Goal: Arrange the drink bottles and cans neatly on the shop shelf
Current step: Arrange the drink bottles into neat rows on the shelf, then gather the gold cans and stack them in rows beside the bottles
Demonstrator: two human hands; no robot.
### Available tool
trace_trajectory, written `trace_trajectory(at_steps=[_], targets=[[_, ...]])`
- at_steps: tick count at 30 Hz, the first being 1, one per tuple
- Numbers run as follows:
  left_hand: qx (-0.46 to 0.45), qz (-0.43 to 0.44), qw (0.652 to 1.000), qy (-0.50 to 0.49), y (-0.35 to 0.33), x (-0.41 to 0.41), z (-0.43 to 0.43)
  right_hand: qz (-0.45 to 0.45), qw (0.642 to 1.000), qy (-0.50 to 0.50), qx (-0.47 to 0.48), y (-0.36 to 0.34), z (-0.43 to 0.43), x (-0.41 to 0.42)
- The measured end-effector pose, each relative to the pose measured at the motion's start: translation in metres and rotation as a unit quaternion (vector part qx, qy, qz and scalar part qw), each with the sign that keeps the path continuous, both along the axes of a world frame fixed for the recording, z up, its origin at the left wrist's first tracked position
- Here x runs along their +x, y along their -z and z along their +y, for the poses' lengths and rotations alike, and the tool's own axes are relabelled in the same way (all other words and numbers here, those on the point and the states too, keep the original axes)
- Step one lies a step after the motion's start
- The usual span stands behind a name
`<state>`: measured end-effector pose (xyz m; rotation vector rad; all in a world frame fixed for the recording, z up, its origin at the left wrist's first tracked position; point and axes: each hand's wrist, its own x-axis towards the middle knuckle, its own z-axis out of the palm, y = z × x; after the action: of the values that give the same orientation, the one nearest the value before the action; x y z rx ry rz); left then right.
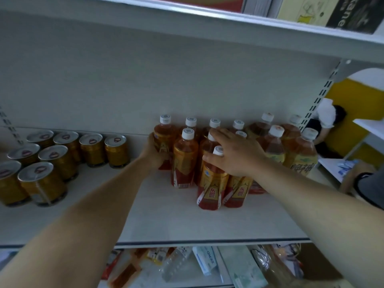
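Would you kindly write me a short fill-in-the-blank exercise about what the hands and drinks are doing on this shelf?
1. The left hand has its grip around the far-left tea bottle in the ____ row.
2. The right hand lies open, palm ____, across the bottle tops.
3. The gold cans stand to the ____ of the bottles.
4. Every bottle cap is ____ in colour.

Missing words: back; down; left; white
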<state>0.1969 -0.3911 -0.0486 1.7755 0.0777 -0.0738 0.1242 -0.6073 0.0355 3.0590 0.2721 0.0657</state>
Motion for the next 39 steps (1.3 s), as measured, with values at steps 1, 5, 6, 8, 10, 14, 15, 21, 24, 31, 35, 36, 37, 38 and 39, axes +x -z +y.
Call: trace_trajectory(at_steps=[1, 5, 6, 8, 10, 14, 15, 21, 24, 31, 35, 36, 37, 38, 39], targets=[[0.002, 0.002, 1.0, -0.006, 0.002, 0.003, -0.001, 0.001, 1.0, 0.002, 0.002, 0.0, 0.0, 0.0], [0.046, -0.019, 0.999, -0.02, 0.012, 0.002, 0.005, -0.004, 1.0, 0.005, 0.007, -0.001, 0.001, -0.001], [0.054, -0.032, 0.998, -0.018, 0.013, -0.001, 0.008, -0.01, 1.0, 0.005, 0.006, -0.001, 0.002, -0.001], [0.064, -0.055, 0.996, -0.017, 0.016, -0.011, 0.017, -0.024, 1.0, 0.002, 0.001, 0.0, 0.002, -0.001], [0.055, -0.059, 0.996, -0.024, 0.018, -0.025, 0.027, -0.031, 1.0, -0.001, -0.005, 0.001, 0.001, 0.0], [0.036, -0.05, 0.998, -0.024, 0.03, -0.07, 0.038, -0.02, 1.0, 0.007, 0.006, 0.003, 0.0, 0.002], [0.029, -0.05, 0.998, -0.014, 0.033, -0.082, 0.036, -0.017, 1.0, 0.01, 0.008, 0.003, 0.0, 0.002], [0.057, -0.081, 0.995, 0.026, 0.042, -0.123, -0.01, -0.009, 1.0, 0.01, 0.017, 0.0, 0.001, -0.002], [0.047, -0.071, 0.995, 0.043, 0.043, -0.122, -0.031, 0.002, 1.0, 0.007, 0.025, -0.002, 0.0, -0.004], [0.052, -0.031, 0.997, 0.049, 0.044, -0.107, -0.039, 0.011, 0.999, -0.005, 0.036, 0.0, -0.002, -0.002], [0.053, 0.001, 0.994, 0.092, 0.021, -0.112, -0.029, 0.05, 0.996, -0.014, 0.071, -0.012, -0.001, 0.001], [0.082, 0.009, 0.993, 0.084, 0.014, -0.112, -0.018, 0.041, 0.996, -0.022, 0.077, -0.017, 0.003, 0.002], [0.132, 0.003, 0.989, 0.063, 0.005, -0.112, -0.004, 0.024, 0.996, -0.035, 0.079, -0.022, 0.009, 0.004], [0.188, -0.01, 0.981, 0.043, -0.004, -0.112, 0.012, 0.008, 0.996, -0.051, 0.078, -0.027, 0.02, 0.007], [0.243, -0.031, 0.969, 0.029, -0.013, -0.114, 0.031, 0.002, 0.995, -0.066, 0.077, -0.032, 0.033, 0.009]])
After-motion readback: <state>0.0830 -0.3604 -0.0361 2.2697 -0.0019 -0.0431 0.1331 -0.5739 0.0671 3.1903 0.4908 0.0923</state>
